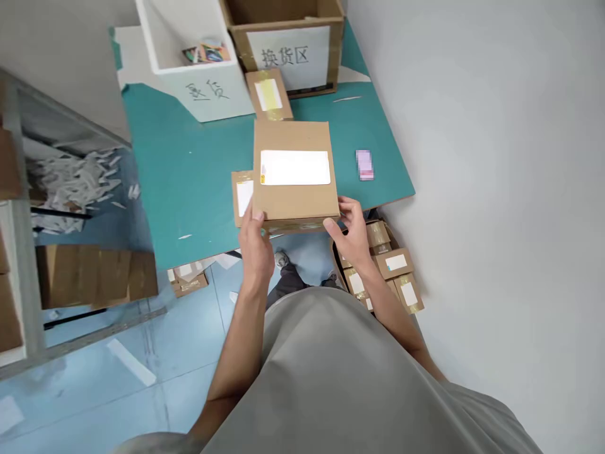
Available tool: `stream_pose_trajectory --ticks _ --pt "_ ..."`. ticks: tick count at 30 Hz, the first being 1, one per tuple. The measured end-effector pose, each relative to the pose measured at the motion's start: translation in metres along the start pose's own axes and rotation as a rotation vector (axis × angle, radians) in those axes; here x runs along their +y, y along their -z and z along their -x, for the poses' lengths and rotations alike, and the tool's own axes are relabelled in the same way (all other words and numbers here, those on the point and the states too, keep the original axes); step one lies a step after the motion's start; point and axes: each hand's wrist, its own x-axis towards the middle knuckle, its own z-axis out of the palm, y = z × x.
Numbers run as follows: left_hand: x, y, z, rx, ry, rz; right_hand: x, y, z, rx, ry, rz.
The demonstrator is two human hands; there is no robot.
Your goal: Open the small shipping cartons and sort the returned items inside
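A brown cardboard box (295, 198) with a white label on top is held between my two hands at the front edge of the green table (174, 183). My left hand (255, 246) grips its near left corner, thumb on the edge. At the near right corner, my right hand (350, 233) has its thumb on the front and its fingers along the side. Partly hidden under or behind the box's left side lies a smaller labelled carton (243, 189). Another small taped carton (270, 94) sits just beyond the box.
At the back stand a white bin (217, 98) holding colourful packets and an open cardboard box (293, 57) with a handwritten sign. A phone (364, 165) lies on the right. Below the table, several parcels (396, 261) fill a container. Shelving (31, 252) stands left; a wall is on the right.
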Motion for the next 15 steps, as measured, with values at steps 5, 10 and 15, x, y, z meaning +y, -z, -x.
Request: stream_pose_trajectory --ticks 5,10,15 --pt "-0.019 0.1 -0.051 0.195 0.104 0.128 0.005 -0.123 -0.042 -0.15 -0.07 -0.118" --pt "-0.073 0.187 -0.087 0.544 0.086 0.152 0.026 -0.237 -0.06 -0.375 -0.199 -0.131" --pt "-0.117 0.228 -0.112 0.558 -0.149 -0.227 0.072 -0.271 -0.062 -0.557 -0.35 -0.07"
